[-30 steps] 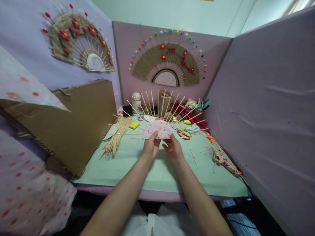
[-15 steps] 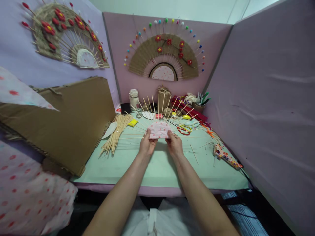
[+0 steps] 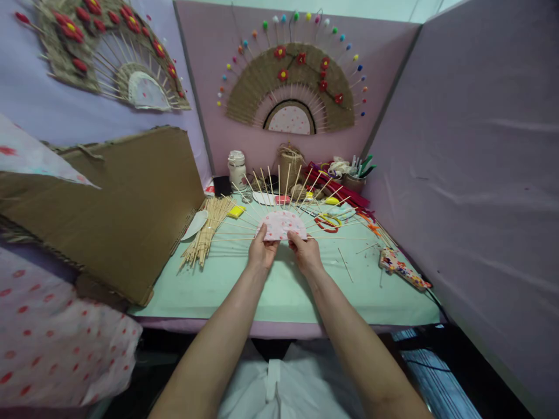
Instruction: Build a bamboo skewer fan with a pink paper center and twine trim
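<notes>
Holding dotted half-round piece (image 3: 283,226) above green tabletop (image 3: 279,299), with thin sticks (image 3: 270,180) fanning out from its curved edge. Pinching its lower left corner with left hand (image 3: 262,252), pressing thumb on upper face. Gripping straight lower edge right of middle with right hand (image 3: 306,254), bending fingers underneath. Having bundle of sticks (image 3: 208,233) lying to left, scissors (image 3: 326,231) and floral glue gun (image 3: 399,267) lying to right. Facing large brown fan (image 3: 248,96) hanging on pink wall (image 3: 192,35).

White half-circle (image 3: 282,225) seems red-dotted; scissors' handles (image 3: 328,224) red and yellow.
</notes>
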Tool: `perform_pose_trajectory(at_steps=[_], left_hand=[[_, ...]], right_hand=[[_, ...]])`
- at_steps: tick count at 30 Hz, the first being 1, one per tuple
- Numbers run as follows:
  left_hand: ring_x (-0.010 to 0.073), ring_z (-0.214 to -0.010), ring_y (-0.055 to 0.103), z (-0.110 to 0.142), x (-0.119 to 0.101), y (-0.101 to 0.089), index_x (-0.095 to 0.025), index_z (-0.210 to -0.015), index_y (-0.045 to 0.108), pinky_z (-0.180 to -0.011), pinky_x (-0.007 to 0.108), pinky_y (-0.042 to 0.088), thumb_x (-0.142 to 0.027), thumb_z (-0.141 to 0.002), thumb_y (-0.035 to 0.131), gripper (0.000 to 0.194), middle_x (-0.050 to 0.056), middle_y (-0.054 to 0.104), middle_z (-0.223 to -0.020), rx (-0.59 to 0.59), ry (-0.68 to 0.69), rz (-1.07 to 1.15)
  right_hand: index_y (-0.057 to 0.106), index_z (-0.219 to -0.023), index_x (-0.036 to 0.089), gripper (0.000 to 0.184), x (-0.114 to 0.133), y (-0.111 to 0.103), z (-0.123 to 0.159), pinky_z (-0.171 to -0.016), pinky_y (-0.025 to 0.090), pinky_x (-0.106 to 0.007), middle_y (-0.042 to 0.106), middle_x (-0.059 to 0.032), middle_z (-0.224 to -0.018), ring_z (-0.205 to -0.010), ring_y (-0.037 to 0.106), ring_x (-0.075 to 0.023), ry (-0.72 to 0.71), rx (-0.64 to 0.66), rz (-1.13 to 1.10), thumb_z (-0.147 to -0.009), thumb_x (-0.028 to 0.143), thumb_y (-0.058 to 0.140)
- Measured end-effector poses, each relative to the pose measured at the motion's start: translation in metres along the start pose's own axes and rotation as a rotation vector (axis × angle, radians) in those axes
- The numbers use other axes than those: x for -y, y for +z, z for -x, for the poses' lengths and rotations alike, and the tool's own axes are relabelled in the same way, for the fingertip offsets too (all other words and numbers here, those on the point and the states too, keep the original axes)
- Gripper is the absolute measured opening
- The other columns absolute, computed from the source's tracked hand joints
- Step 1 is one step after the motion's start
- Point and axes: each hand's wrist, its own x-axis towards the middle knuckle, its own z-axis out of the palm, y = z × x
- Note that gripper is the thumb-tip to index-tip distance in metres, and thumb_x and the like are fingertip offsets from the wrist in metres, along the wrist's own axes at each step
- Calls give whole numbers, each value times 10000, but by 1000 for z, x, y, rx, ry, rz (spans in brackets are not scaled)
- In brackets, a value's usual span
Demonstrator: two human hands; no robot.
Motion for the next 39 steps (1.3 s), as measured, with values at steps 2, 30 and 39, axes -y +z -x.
perform_pose_trajectory(at_steps=[2,30,39], left_hand=[[165,-839,708,-1,1,0,-144,-899,665,-804,285,565,-137,-853,632,57,64,745,-848,-3,-1,-10],[116,-765,691,7,17,-11,-166,-883,677,-847,261,517,-70,-635,799,293,8,741,-823,176,52,-174],[148,-843,713,6,1,-5,-154,-961,670,-828,250,552,-175,-794,720,176,60,756,-903,146,34,-47]], right_hand=[[630,-648,164,276,-2,0,-1,-507,403,-229,602,47,-522,-498,491,-90,-25,-10,10,-523,301,834],[650,-754,194,377,3,3,1,-564,433,-244,678,5,-718,-611,564,-120,-59,73,-105,-508,401,847],[523,-611,199,434,10,-6,-4,-530,407,-232,576,48,-582,-528,494,-80,-71,12,-189,-512,463,852]])
